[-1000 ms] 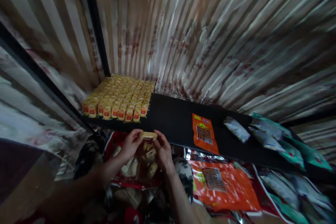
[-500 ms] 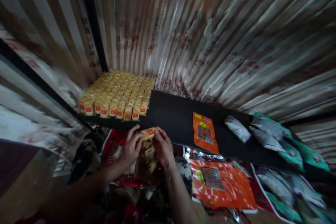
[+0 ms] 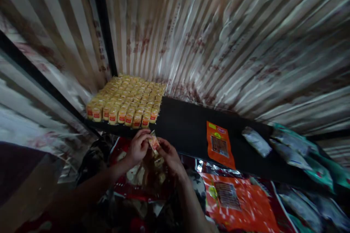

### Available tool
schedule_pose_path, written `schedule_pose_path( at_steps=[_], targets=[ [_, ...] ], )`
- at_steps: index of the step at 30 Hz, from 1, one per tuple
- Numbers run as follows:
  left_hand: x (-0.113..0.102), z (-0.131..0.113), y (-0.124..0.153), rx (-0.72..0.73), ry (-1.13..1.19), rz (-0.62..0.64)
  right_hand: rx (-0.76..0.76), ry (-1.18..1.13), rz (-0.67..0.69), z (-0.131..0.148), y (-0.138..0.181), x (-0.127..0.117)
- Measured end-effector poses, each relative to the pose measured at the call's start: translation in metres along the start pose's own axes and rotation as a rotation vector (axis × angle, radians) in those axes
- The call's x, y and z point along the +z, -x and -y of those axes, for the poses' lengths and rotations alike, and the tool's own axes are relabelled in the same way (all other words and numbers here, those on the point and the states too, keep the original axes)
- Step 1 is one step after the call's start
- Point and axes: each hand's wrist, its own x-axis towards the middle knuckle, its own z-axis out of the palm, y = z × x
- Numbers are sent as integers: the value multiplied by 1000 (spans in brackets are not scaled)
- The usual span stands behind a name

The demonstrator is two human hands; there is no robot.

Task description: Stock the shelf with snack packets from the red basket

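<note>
Fingers [image 3: 143, 137] either side of small packet [image 3: 154, 143]

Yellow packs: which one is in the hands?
The pack held between both hands, apart from the rows of packs, which sit on the black shelf.

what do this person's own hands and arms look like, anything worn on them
The left hand and right hand are bare, without gloves, and the forearms are uncovered. No watch or bracelet can be made out. What looks like a dark red sleeve shows dimly at lower left.
</note>
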Motion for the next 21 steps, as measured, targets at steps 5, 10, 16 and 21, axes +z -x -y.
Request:
schedule_pose_path(
  at_steps=[5,10,16,21],
  targets=[
    [-5,0,-8,29,-6,30,-34,87,33,8,-9,6],
    [-6,2,-12,53,-66,-50,-112,73,-84,3,-29,9],
    [6,15,-3,-1,-133,-64,-219,39,-317,-8,-70,13],
    [18,24,-3,-12,-134,-1,-294,153,-356,-16,-92,15]
  ],
)
